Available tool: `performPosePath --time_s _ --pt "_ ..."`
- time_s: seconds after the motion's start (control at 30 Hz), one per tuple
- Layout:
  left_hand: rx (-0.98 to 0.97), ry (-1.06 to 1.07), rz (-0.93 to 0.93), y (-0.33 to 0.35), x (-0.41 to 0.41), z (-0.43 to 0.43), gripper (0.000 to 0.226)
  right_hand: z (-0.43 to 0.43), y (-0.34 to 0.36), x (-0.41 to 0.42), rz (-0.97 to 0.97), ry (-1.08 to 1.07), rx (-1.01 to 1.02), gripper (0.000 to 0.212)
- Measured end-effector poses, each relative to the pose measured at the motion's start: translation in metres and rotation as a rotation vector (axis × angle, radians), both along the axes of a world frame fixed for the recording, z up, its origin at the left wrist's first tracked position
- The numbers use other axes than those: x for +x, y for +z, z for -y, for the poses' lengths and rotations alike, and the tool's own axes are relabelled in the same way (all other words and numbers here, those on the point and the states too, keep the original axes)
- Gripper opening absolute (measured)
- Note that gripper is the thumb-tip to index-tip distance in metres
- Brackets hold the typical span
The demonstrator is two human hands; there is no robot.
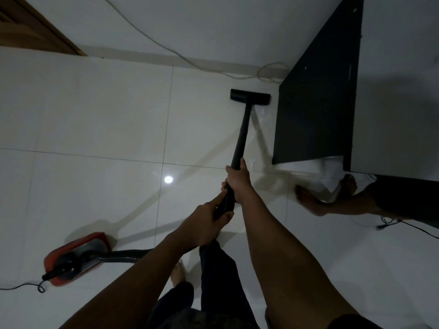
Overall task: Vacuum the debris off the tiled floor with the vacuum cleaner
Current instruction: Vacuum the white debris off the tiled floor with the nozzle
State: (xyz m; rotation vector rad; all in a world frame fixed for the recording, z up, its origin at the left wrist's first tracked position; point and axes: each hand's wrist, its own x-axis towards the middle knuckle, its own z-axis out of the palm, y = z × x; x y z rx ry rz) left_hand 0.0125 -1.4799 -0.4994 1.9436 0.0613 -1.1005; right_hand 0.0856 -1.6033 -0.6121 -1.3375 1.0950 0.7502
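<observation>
The right hand (238,184) is clamped round the black wand (241,136). The left hand (207,222) grips the ribbed hose section just behind it. The floor nozzle (250,98) rests on the tiled floor (95,115), just beside a black cabinet (316,103). The red vacuum cleaner body (78,255) sits on the floor to the person's left.

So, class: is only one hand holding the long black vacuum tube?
No, both the right hand and left hand grip the long black vacuum tube.
</observation>
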Motion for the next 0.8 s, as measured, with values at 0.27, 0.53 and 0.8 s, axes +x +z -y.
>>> performPosePath --time_s 0.27,0.53,0.8 --pt "-0.005 0.005 0.043 -0.006 0.028 0.002 0.067 0.0 0.003 0.033 0.021 0.034 0.002 0.068" --pt "-0.031 0.012 0.034 -0.003 0.008 -0.009 0.068 -0.01 0.008 0.016 0.008 0.057 0.006 0.069" --pt "0.0 0.012 0.043 -0.001 0.008 -0.011 0.067 -0.01 0.01 0.013 0.001 0.082 0.004 0.063"
